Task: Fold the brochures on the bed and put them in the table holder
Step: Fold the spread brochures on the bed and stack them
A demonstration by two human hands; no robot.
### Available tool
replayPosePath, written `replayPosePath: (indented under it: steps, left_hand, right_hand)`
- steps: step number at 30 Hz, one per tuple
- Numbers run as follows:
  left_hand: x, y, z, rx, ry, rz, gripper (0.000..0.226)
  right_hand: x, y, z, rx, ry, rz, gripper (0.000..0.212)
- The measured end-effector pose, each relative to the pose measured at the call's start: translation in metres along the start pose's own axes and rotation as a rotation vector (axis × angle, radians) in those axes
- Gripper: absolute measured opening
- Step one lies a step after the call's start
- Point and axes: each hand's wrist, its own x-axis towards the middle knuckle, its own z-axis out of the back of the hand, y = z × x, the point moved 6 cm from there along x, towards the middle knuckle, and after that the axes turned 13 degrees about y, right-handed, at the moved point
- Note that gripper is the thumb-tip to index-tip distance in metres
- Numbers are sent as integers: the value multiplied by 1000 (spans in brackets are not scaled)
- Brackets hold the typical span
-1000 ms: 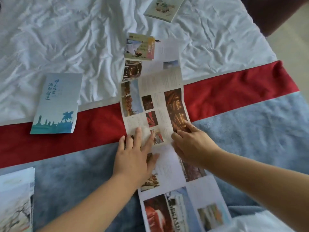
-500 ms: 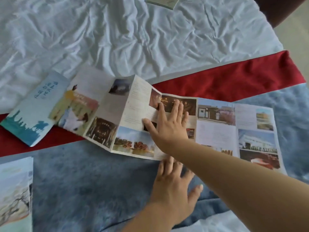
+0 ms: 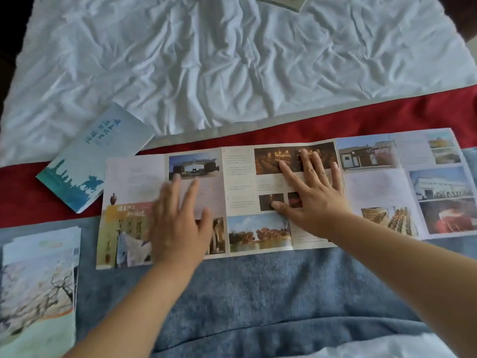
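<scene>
Unfolded brochure [image 3: 258, 228] lies flat across the bed [image 3: 232, 73]. Left hand [image 3: 178, 228] and right hand [image 3: 312, 197] press on it, fingers spread, grasping nothing.

Bedroom, likely a hotel room, we judge: a bed [image 3: 232, 60] with a rumpled white sheet, a red runner [image 3: 387, 112] across it beyond our hands, a blue blanket [image 3: 258, 293] beneath our wrists.
</scene>
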Motion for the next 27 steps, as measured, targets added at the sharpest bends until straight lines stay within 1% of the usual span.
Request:
replayPosePath:
  steps: [4, 7, 9, 12, 14, 17, 21, 25, 27]
  left_hand:
    - [-1, 68, 2, 28, 25, 127, 68]
    - [-4, 92, 1, 33, 32, 146, 74]
    - [-3, 91, -6, -8, 27, 136, 73]
    - [-2, 81, -14, -152, -16, 131, 71]
    - [-2, 76, -15, -212, -48, 133, 70]
    - [1, 70, -12, -288, -48, 122, 71]
    - [-4, 63, -6, -352, -18, 86, 76]
    - [-12, 61, 0, -437, -17, 84, 80]
    - [-13, 57, 4, -481, -11, 50, 82]
  right_hand:
    - [2, -3, 6, -79, -4, 32, 87]
    - [-4, 12, 6, -78, -37, 38, 74]
    - [-13, 34, 1, -58, -43, 87, 65]
    - [-26, 73, -11, 55, 10, 170, 59]
    - [-30, 93, -20, 115, 56, 177, 60]
    - [-31, 104, -24, 165, 58, 145, 66]
    - [-31, 104, -25, 132, 53, 135, 72]
    - [-30, 101, -29, 64, 66, 102, 73]
    - [-30, 101, -29, 57, 49, 94, 73]
